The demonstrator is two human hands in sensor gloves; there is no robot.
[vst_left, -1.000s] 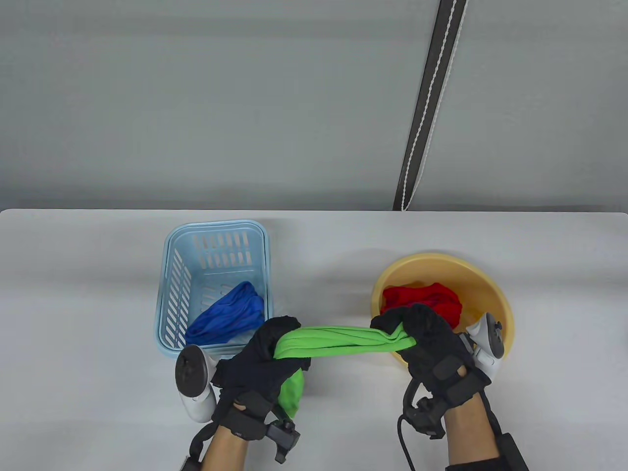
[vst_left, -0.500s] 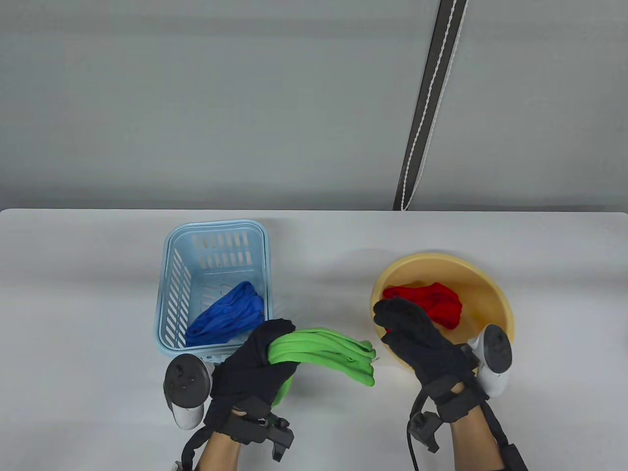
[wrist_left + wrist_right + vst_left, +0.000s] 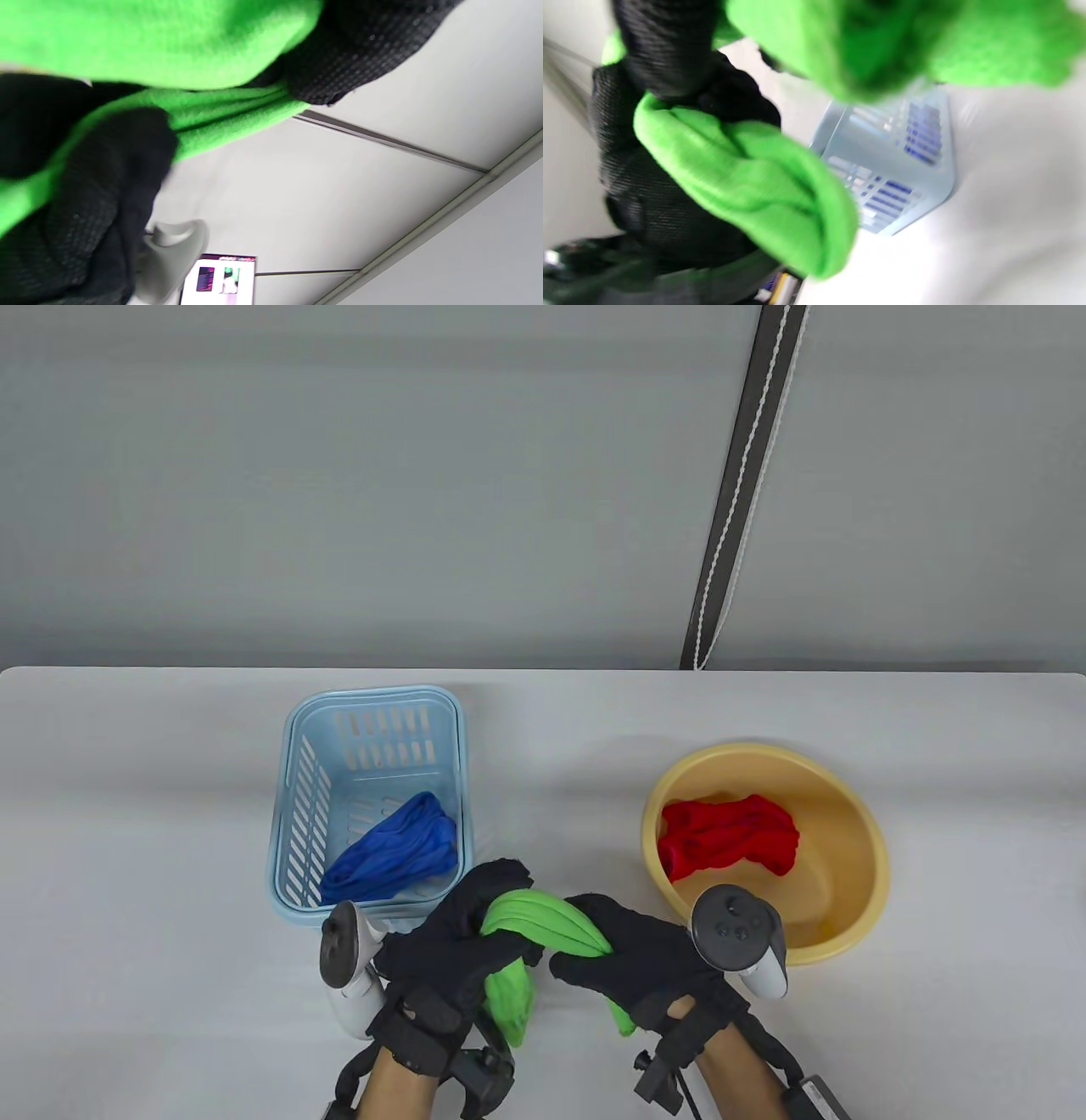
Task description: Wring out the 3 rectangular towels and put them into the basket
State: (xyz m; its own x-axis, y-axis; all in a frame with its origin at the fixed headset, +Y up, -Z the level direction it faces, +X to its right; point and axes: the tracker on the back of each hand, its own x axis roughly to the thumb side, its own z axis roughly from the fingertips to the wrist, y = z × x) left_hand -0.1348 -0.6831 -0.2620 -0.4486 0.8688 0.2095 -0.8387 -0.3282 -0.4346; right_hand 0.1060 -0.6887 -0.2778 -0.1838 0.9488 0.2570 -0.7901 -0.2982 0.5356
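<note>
Both gloved hands hold the green towel (image 3: 543,929) above the table's front edge, between basket and bowl. My left hand (image 3: 475,937) grips its left part, and a green end hangs down below that hand. My right hand (image 3: 607,954) grips the right part close beside the left hand. The green towel (image 3: 169,46) fills the top of the left wrist view, and the green towel (image 3: 755,182) bulges out of the black glove in the right wrist view. A blue towel (image 3: 390,848) lies in the light blue basket (image 3: 293,780). A red towel (image 3: 730,831) lies in the yellow bowl (image 3: 857,814).
The basket (image 3: 895,169) shows blurred behind the towel in the right wrist view. A dark strap with a white cord (image 3: 738,483) runs down the grey wall behind the table. White table surface (image 3: 551,746) lies between basket and bowl.
The right hand let go of the stretched towel, swung left from the bowl and took hold of it again close to the left hand. The towel is now bunched short between both hands.
</note>
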